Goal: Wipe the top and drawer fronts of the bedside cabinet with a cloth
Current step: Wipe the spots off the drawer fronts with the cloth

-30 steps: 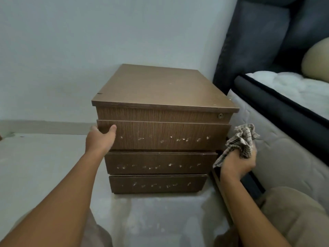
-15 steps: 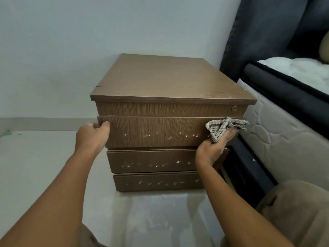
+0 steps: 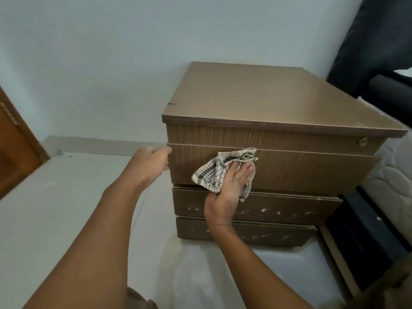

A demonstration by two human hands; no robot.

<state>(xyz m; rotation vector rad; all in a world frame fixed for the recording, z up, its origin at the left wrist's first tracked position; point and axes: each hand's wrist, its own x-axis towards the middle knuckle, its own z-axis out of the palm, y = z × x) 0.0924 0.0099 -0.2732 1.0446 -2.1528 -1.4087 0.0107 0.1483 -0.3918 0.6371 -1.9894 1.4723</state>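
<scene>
R hand (image 3: pixel 229 190), fingers straight, presses 1 checked cloth (image 3: pixel 209 175) flat on top drawer front (image 3: pixel 301 172) of cabinet (image 3: pixel 256 97), cloth under the palm. L hand (image 3: pixel 149 163) seems to grip its left edge. 3 drawer fronts in all.

Both bare forearms reach forward from the bottom edge, left arm nearly straight. The left hand (image 3: pixel 151 163) has fingers curled round the left edge of the brown wood-grain drawer front (image 3: pixel 301 172). The right hand (image 3: pixel 227 192) sits lower and to its right, fingers straight, pointing up, pressing the crumpled beige-and-grey checked cloth (image 3: pixel 209 175) against the same front. Hands near, not touching.
</scene>
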